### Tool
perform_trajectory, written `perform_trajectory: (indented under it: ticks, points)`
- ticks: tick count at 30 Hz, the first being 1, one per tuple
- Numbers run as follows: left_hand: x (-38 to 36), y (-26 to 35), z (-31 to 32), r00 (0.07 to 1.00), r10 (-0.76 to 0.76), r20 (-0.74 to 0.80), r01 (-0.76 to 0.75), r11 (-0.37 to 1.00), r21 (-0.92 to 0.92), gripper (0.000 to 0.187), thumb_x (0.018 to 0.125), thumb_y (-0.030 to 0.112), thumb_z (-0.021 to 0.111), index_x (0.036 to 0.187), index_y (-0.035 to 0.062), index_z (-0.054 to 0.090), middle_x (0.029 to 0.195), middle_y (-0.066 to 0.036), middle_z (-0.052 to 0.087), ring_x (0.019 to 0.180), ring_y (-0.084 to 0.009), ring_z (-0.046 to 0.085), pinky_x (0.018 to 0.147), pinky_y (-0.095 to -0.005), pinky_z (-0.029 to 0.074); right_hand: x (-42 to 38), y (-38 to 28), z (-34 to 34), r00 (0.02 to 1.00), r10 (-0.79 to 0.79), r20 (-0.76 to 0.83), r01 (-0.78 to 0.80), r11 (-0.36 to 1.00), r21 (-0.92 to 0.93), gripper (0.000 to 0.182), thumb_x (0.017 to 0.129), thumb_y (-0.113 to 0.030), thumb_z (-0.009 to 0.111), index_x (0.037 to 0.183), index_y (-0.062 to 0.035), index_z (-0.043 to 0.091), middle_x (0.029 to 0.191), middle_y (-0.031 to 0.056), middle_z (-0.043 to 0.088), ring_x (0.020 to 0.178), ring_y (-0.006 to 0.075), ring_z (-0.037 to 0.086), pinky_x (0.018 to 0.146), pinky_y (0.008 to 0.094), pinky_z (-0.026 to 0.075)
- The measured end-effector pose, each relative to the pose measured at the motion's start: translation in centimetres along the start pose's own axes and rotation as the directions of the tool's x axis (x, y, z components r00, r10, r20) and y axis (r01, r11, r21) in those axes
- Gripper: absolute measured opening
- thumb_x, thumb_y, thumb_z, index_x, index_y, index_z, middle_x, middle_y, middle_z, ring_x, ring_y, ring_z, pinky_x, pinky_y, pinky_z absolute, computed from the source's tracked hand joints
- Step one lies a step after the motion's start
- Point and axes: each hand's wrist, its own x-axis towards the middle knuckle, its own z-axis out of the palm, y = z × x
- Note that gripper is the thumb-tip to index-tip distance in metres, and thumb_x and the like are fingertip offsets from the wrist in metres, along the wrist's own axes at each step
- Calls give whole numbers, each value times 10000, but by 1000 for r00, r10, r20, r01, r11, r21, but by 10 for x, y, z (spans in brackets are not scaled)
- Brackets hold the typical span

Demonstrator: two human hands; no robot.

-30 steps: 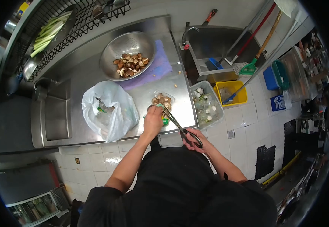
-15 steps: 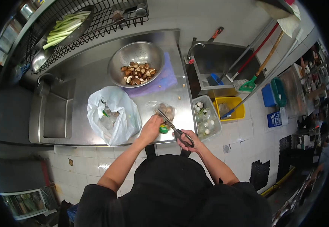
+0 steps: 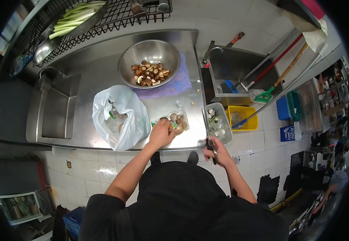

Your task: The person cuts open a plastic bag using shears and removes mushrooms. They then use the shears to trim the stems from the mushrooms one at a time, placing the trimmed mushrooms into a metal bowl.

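Observation:
A clear plastic bag of mushrooms (image 3: 180, 121) lies on the steel counter near its front edge, with a green and yellow patch by my fingers. My left hand (image 3: 161, 132) is closed on the bag's left side, its fingertips partly hidden. Black-handled scissors (image 3: 212, 148) are in my right hand (image 3: 221, 154), past the counter's right front corner and apart from the bag. Left of the bag stands an open white plastic bag (image 3: 122, 120) with clear wrapping inside. Behind it, a steel colander (image 3: 149, 64) holds brown mushroom pieces.
A purple cloth (image 3: 174, 86) lies under the colander. Right of the counter are a grey tub of scraps (image 3: 218, 124), a yellow bucket (image 3: 244, 118) and a deep sink (image 3: 242, 66) with long-handled tools. A wire rack (image 3: 118, 18) hangs above the counter's back.
My right hand has carried the scissors away from the bag, to the right past the counter edge. My left hand stays at the bag, which now lies flatter with its mushrooms more exposed.

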Motion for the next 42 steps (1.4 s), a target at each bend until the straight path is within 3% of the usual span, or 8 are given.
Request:
perform_trajectory:
  ticks: [3,6,11,17,26,32,38,42]
  points:
    - [9,-5,18,1000,-29,-8,29,999,25,144,873,140,620,874,2,580,937,-181,622,934,-368,610,826,-477,483,59,4,33,932,-298,-207,74,715,-695,569,784,-49,815,1252,-34,492,849,66,613,732,145,615,664,283,510]
    - [16,-5,24,999,-33,-8,33,998,-53,139,876,125,604,868,-10,569,928,-205,629,908,-393,617,814,-495,494,118,16,68,826,-504,-251,282,757,-590,512,776,-54,795,1225,-64,548,874,98,672,808,191,653,750,323,523]
    - [8,-1,16,988,-35,-152,12,988,-151,133,871,99,583,839,-19,533,829,-230,582,794,-455,589,728,-523,480,148,12,83,847,-505,-166,197,588,-785,497,732,-47,725,1199,-49,553,1040,196,665,901,351,678,810,404,536]
    - [5,-10,11,988,11,-156,-44,976,-212,123,876,81,577,903,-24,519,857,-233,587,810,-450,607,734,-518,499,153,12,82,931,-304,-202,102,748,-656,493,721,-114,739,1172,-30,558,1056,213,669,917,394,673,801,444,542]
    - [19,-19,3,969,-54,-241,83,990,112,101,795,70,621,842,2,563,844,-191,615,822,-377,637,740,-481,531,161,-2,79,826,-515,-228,26,440,-898,629,736,-157,749,1283,-96,444,906,205,682,866,433,661,752,530,516]
    - [26,-56,-20,957,-63,-281,120,975,188,92,768,56,628,816,3,570,850,-193,607,794,-397,632,710,-497,524,136,-3,50,842,-354,-406,-111,624,-773,487,749,-92,742,1180,-96,514,930,234,703,890,450,677,786,504,529]
    - [32,-67,-33,965,-33,-260,95,969,229,91,782,75,629,823,8,583,854,-180,632,811,-371,652,701,-482,538,126,38,30,740,-442,-508,98,817,-568,315,785,48,660,1067,-1,529,801,113,679,704,210,675,639,344,525]
    - [41,-67,-43,933,-94,-349,101,995,1,172,785,67,666,767,1,508,760,-191,587,716,-387,602,636,-476,470,97,20,39,855,-12,-519,83,990,114,304,778,-28,774,957,-34,528,784,56,647,639,157,612,592,316,481]
